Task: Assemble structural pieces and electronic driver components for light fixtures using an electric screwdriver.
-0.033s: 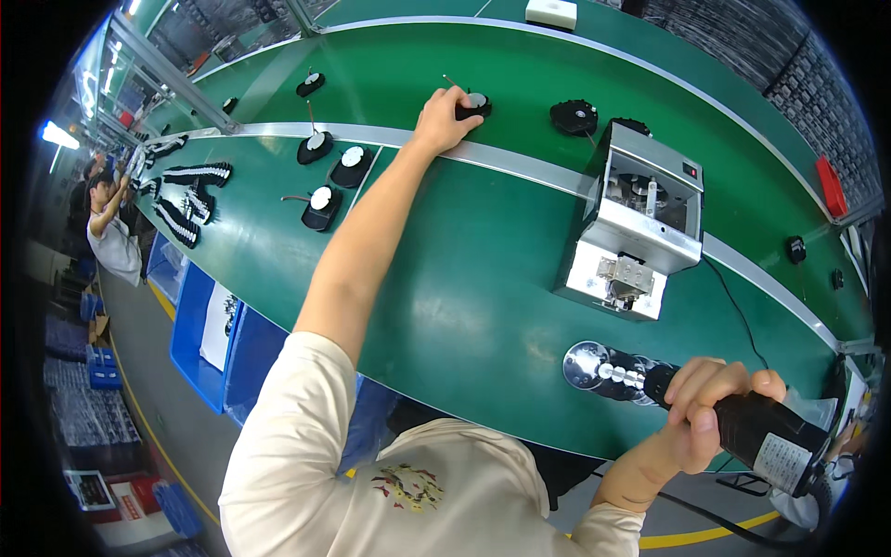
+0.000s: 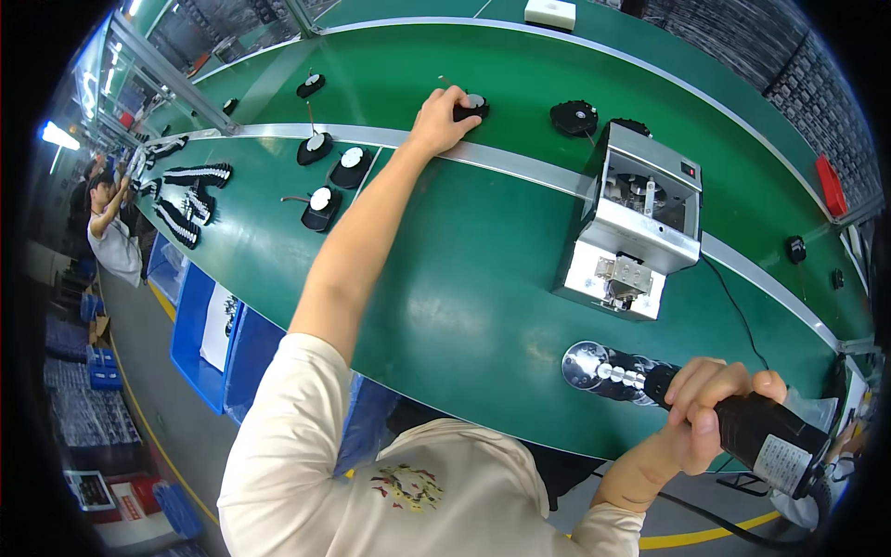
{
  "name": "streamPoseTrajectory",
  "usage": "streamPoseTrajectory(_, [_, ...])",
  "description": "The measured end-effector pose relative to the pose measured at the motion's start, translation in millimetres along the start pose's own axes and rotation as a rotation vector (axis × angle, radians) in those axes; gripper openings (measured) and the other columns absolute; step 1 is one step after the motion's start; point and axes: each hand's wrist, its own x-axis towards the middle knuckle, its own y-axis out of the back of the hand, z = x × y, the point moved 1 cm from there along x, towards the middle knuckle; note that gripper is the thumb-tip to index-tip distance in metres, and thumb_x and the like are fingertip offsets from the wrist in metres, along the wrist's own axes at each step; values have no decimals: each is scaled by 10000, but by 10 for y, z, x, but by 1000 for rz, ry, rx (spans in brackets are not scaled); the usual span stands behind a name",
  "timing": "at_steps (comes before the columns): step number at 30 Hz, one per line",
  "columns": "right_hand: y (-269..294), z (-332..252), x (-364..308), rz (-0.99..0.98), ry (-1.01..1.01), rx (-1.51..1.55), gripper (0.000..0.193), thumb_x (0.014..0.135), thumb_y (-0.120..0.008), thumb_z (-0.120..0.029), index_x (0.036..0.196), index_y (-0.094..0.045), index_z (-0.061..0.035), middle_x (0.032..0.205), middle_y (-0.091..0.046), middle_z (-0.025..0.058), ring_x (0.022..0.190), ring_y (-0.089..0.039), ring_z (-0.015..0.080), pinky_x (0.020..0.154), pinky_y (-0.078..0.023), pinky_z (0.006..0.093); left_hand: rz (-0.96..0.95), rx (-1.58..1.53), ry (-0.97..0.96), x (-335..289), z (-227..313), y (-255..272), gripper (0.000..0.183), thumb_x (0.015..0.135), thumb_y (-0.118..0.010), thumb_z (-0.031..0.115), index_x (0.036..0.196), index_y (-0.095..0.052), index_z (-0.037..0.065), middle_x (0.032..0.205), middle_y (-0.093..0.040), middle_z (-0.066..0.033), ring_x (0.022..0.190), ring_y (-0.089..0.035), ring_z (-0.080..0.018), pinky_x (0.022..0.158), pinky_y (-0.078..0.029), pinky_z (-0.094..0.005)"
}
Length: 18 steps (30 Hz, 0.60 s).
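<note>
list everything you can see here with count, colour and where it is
green belt: one, green, fills the middle
round parts with white centres: five, black, left and far belt
round parts without white centres: two, black, far belt
metal machine: one, silver, right of centre
power tool: one, black grip with chrome head, lower right
blue bins: several, left floor
other person: one, far left
left hand: on a black round part
right hand: gripping the power tool

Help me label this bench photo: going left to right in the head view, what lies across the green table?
Rows of black parts → three black round pieces with white centres → left hand on a black round piece → silver machine → right hand gripping a black power tool.
</note>
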Motion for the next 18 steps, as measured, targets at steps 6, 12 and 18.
streamPoseTrajectory(6, [90, -96, -29, 59, -66, 52, 661, 808, -760, -150, 1328, -356, -94, 658, -552, 48, 475, -548, 171, 450, -502, 321, -94, -328, 178, -632, 980, 705, 259, 989, -566, 266, 970, -582, 8, 771, -627, -148, 750, -631, -282, 698, -503, -365])
streamPoseTrajectory(12, [72, -79, -38, -33, -39, 63, 663, 807, -758, -131, 1333, -355, -102, 665, -554, 48, 487, -543, 166, 451, -494, 313, -366, 4, -238, -1563, 1097, 575, 224, 995, -519, 194, 946, -598, -10, 990, -591, -158, 948, -560, -340, 848, -447, -401])
streamPoseTrajectory(18, [164, -134, -40, -102, -56, 43, 677, 826, -742, -128, 1354, -320, -106, 667, -553, 47, 494, -545, 171, 483, -503, 329, -477, -281, -325, -1678, 1237, 821, 283, 682, -700, 55, 943, -592, 69, 1206, -517, -125, 1135, -526, -317, 954, -450, -388])
